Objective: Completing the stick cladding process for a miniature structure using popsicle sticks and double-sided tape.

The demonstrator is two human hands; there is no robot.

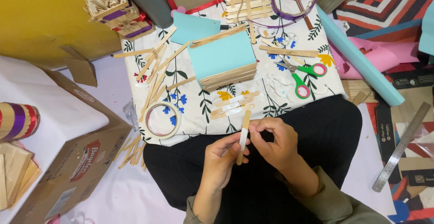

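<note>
Both my hands meet over my dark lap, closed on one wooden craft stick that stands nearly upright between them. My left hand grips the stick's lower half, and my right hand pinches at a white strip of tape running along its face. To do this well, I judge the left hand should hold the stick steady by its edges while the right fingertips press or peel the strip evenly from one end, so it lies straight and does not wrinkle. Just beyond my knees, on the flowered cloth, lie a few more taped sticks, a roll of tape to the left, and a little stick house with a light blue paper roof. Green and pink scissors rest to the right, near a rolled blue sheet. I cannot tell whether the strip is going on or coming off, since my fingers cover its lower end. A cardboard box at the left and a metal ruler at the right are partly cut off.
</note>
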